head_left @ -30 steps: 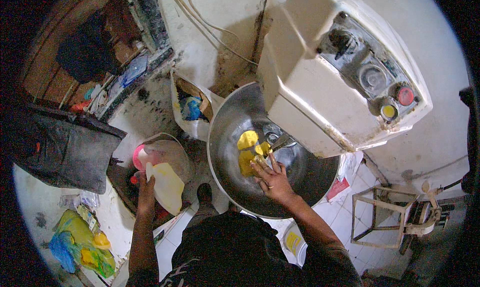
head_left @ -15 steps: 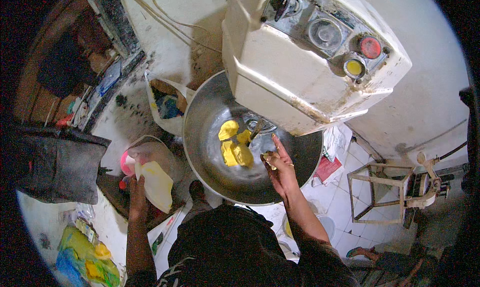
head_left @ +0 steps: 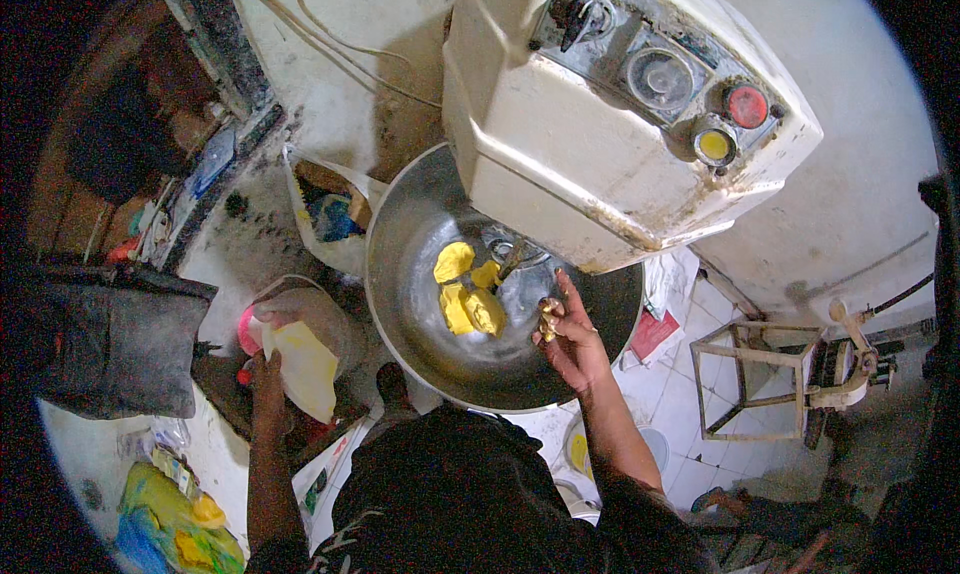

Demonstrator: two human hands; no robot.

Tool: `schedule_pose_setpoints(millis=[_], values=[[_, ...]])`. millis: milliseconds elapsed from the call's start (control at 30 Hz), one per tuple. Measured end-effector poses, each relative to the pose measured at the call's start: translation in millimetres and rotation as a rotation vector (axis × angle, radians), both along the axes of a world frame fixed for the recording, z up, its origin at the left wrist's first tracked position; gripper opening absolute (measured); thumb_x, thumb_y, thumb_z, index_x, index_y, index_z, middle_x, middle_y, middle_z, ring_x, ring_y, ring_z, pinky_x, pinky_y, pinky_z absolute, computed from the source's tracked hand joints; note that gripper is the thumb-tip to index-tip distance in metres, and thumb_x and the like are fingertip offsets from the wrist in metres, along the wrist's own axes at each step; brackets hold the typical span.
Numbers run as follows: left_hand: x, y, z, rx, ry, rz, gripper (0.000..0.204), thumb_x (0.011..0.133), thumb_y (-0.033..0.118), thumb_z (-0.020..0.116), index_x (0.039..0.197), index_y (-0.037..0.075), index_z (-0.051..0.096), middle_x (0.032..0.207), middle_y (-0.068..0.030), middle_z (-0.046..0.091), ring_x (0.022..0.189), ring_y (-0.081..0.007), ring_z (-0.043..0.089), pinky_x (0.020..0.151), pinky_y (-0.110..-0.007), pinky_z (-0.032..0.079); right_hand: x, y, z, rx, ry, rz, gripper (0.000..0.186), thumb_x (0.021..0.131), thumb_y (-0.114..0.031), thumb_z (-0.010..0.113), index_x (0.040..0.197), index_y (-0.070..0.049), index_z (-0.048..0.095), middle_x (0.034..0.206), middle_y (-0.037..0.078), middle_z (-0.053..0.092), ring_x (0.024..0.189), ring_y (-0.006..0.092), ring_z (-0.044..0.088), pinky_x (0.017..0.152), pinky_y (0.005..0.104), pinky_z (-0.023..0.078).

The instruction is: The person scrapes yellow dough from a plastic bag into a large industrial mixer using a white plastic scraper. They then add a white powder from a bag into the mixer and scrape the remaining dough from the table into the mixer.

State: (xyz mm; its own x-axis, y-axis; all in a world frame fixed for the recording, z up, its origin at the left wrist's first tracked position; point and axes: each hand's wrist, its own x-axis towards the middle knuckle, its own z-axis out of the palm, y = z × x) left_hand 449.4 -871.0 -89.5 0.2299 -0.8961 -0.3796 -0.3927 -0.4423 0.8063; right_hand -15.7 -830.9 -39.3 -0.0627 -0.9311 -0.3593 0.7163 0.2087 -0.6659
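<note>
Over the right part of a large metal mixing bowl point(head_left: 400, 339) is my right hand point(head_left: 577, 344), palm up. Its index finger points out, and the other fingers curl in, coated with a yellow, greasy-looking smear. I cannot make out whether a lump sits among them. Soft yellow blocks point(head_left: 470, 309), like margarine, lie on the bowl's floor beside the mixer's shaft point(head_left: 513, 257). Off to the left, my left hand point(head_left: 266, 376) grips the edge of a limp, pale yellow sheet point(head_left: 303, 366). The sheet hangs beside a clear container point(head_left: 325, 304) with a pink item at its edge.
A cream mixer head point(head_left: 590, 164) with a dial and red and yellow buttons overhangs the bowl. An open white sack point(head_left: 312, 199) stands at its left. Farther left are a dark bag point(head_left: 120, 339) and colourful plastic bags point(head_left: 180, 519). A metal frame point(head_left: 745, 379) stands at right.
My right hand has moved slightly right and turned, showing more of its smeared fingers. The pale sheet in my left hand has shifted a little left. The yellow blocks lie as before.
</note>
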Motion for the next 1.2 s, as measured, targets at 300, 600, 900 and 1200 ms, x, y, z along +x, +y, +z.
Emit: schedule_pose_setpoints(millis=[300,600,900,1200], values=[[13,-6,-11,-0.301,0.622,0.232,0.051,0.096,0.024,0.038,0.143,0.006,0.024,0.149,-0.0087,0.023,0.134,-0.0249,0.026,0.107,-0.036,0.029,-2,-4,-11,-0.028,0.059,-0.054,0.079,0.07,0.014,0.057,0.138,-0.018,0.033,0.099,0.002,0.052,0.083,0.014,0.053,0.072,0.0282,0.047],[43,-1,-47,-0.106,-0.231,-0.048,0.05,0.094,0.033,0.048,0.127,-0.004,0.04,0.12,-0.0232,0.047,0.106,-0.0313,0.048,0.089,-0.041,0.038,-23,-23,-90,0.409,0.344,0.08,0.06,0.077,-0.01,0.069,0.129,-0.013,0.038,0.09,0.007,0.054,0.075,0.0179,0.053,0.06,0.0296,0.046],[29,60,17,-0.082,0.156,0.246,0.051,0.093,0.034,0.05,0.132,0.002,0.043,0.129,-0.018,0.045,0.115,-0.0269,0.047,0.096,-0.035,0.039,22,-103,-240,0.256,-0.699,0.073,0.084,0.066,-0.088,0.036,0.093,-0.01,0.053,0.074,0.007,0.054,0.055,0.0199,0.048,0.046,0.0274,0.036],[19,79,39,0.0,0.101,0.219,0.049,0.09,0.028,0.055,0.128,0.001,0.042,0.115,-0.0169,0.053,0.103,-0.0252,0.053,0.091,-0.035,0.042,61,-99,-272,0.512,1.296,-0.39,0.047,0.079,-0.044,0.061,0.103,-0.004,0.059,0.097,0.014,0.06,0.084,0.029,0.058,0.086,0.0409,0.043]])
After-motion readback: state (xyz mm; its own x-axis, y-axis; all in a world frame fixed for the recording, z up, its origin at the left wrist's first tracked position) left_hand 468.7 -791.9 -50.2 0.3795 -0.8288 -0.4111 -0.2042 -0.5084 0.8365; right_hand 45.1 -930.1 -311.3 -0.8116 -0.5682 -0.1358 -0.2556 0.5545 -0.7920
